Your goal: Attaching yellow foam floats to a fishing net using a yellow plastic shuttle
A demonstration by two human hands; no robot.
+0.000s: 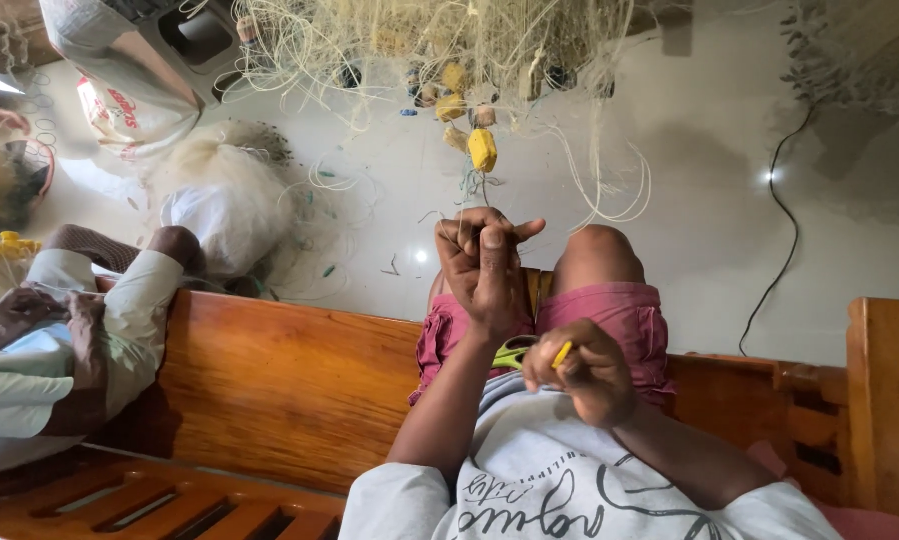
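I see tangled pale fishing net [440, 50] with yellow oval floats [483, 148] beyond both hands | left hand [485, 265] pinches net twine taut | right hand [585, 370] grips slim yellow netting needle [563, 354] | mending looks midway, much net left | yellow-green scissors [513, 352] between hands | wooden bench [280, 380] beside; a neighbouring person's knee [175, 245] left.

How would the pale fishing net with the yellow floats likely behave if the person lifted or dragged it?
The net looks floppy: it hangs in loose tangled loops. Probably light, being thin line with small yellow floats. It seems apt to snag, as strands trail toward the left hand.
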